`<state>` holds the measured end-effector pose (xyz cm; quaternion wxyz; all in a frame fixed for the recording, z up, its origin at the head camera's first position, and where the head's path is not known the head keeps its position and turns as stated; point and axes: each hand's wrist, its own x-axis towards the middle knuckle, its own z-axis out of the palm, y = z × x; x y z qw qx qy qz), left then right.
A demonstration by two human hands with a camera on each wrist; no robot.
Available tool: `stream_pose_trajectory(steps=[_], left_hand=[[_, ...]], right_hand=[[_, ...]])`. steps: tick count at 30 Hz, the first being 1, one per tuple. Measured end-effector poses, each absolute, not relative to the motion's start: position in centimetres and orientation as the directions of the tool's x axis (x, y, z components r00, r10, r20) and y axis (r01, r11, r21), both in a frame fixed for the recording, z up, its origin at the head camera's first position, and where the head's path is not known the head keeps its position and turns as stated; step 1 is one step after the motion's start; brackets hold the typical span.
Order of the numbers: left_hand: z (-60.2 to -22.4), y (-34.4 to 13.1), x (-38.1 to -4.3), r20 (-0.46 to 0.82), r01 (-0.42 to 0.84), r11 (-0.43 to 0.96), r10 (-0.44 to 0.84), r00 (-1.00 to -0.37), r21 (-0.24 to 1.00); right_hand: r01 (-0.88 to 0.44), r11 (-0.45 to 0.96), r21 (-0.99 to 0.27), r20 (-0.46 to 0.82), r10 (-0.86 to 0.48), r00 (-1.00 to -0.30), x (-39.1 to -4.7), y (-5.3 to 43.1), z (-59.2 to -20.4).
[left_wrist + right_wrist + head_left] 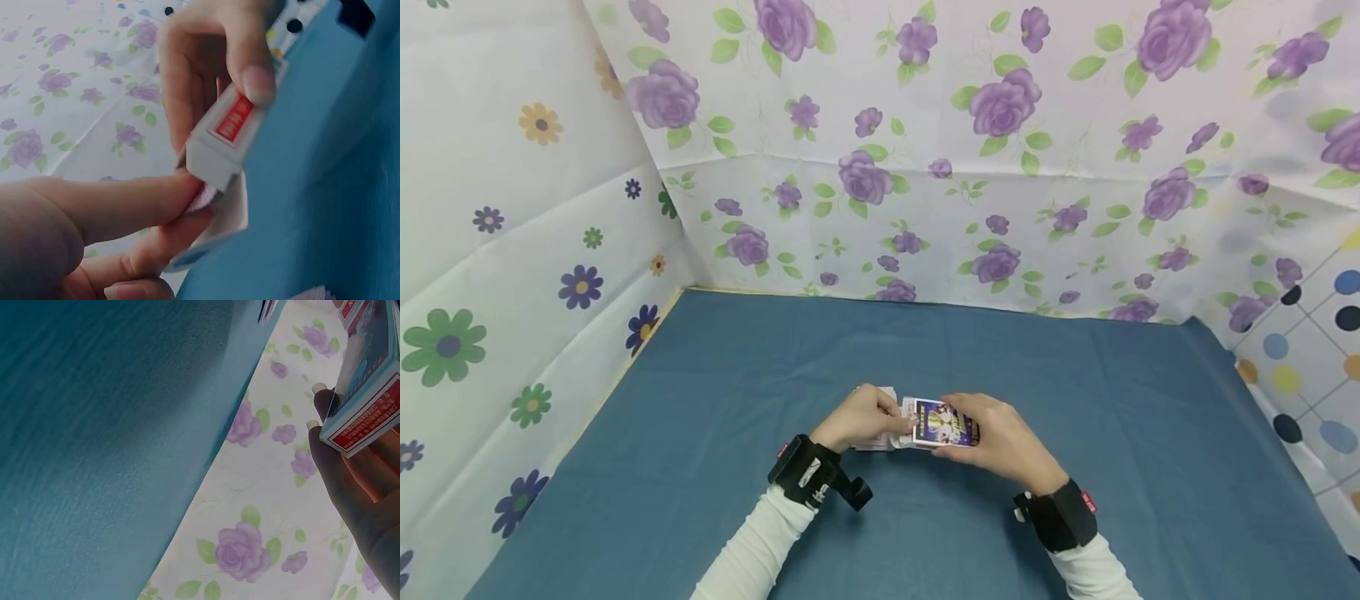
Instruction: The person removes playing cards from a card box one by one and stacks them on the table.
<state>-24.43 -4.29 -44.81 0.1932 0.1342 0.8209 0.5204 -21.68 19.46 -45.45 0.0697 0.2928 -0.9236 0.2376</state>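
A small card box [946, 423] with a purple, picture-printed face is held above the table by my right hand [1003, 433]. Its narrow side carries a red label [234, 119]. My left hand [867, 415] is at the box's left end, where a white flap [234, 209] stands open. Thumb and forefinger pinch a pinkish edge [203, 199] at the box mouth, which looks like playing cards; the fingers hide most of it. Beneath the left hand lie pale cards [872, 444] on the table, partly covered. In the right wrist view, fingers support the box [365, 415] from below.
A blue cloth [760, 358] covers the table. White sheeting with purple roses [865, 177] hangs behind it, a flower-printed sheet [580, 287] at the left and a dotted one [1285, 379] at the right. Each wrist wears a black camera strap [805, 471].
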Motion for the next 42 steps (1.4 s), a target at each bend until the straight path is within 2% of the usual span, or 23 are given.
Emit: stream_pose_trajectory(steps=[10, 17, 22, 30, 35, 42], left_hand=[[-44.6, -4.6, -24.6, -0.188, -0.001, 0.350, 0.502, -0.844, 0.937], [-44.6, -5.9, -25.2, -0.187, 0.013, 0.349, 0.532, -0.826, 0.937], [-44.3, -7.0, -25.6, -0.224, -0.043, 0.328, 0.538, -0.813, 0.944], [-43.5, -7.8, -25.5, -0.239, -0.153, 0.194, 0.578, -0.780, 0.969], [-43.4, -8.2, -25.7, -0.247, -0.195, 0.153, 0.521, -0.817, 0.969], [-43.5, -8.6, -26.1, -0.192, -0.141, 0.153, 0.411, -0.891, 0.978]], right_hand=[[-0.578, 0.708, -0.405, 0.271, -0.511, -0.816, -21.8, 19.6, -45.6], [-0.583, 0.704, -0.406, 0.285, -0.509, -0.812, -22.0, 19.8, -45.6], [-0.559, 0.717, -0.415, 0.270, -0.490, -0.829, -22.1, 19.9, -45.5], [-0.567, 0.716, -0.408, 0.293, -0.486, -0.824, -22.2, 20.0, -45.7], [-0.565, 0.716, -0.411, 0.293, -0.483, -0.825, -22.2, 20.1, -45.8], [-0.559, 0.720, -0.411, 0.286, -0.480, -0.829, -22.2, 20.1, -45.7]])
